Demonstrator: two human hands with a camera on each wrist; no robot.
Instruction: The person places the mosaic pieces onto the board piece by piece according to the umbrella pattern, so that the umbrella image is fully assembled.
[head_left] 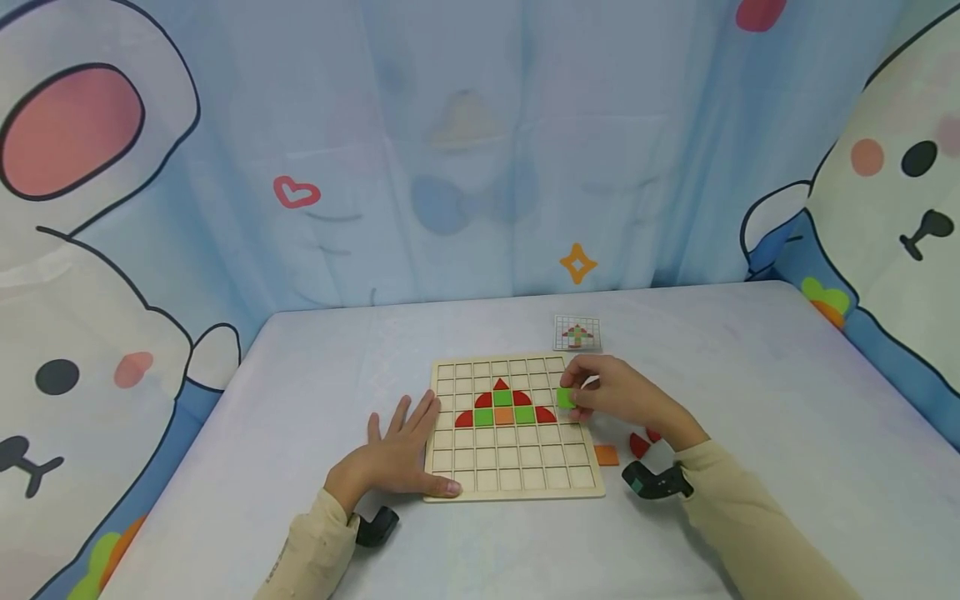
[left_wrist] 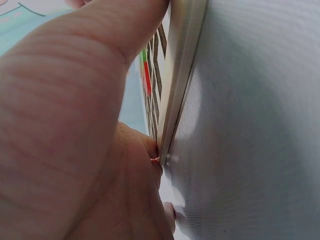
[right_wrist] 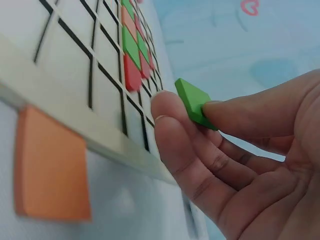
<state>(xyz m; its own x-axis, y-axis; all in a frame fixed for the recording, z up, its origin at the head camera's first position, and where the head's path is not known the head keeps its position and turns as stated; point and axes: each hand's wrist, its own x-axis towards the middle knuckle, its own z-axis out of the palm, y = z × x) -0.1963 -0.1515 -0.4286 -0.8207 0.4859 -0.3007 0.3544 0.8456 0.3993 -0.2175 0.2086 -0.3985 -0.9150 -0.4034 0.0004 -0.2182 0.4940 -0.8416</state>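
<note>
My right hand pinches a green square tile between thumb and fingers, over the right edge of a wooden grid board. On the board lie several green square tiles, an orange square tile, red quarter-round tiles and a red triangle tile at the top, set in a stepped shape. My left hand rests at the board's left side, fingers spread, thumb on its lower left corner. In the left wrist view, the thumb covers much of the board's edge.
A small pattern card lies behind the board, showing a red and green figure on a grid. To the board's right are a loose orange tile and red tiles by the right wrist. A printed curtain hangs behind the table.
</note>
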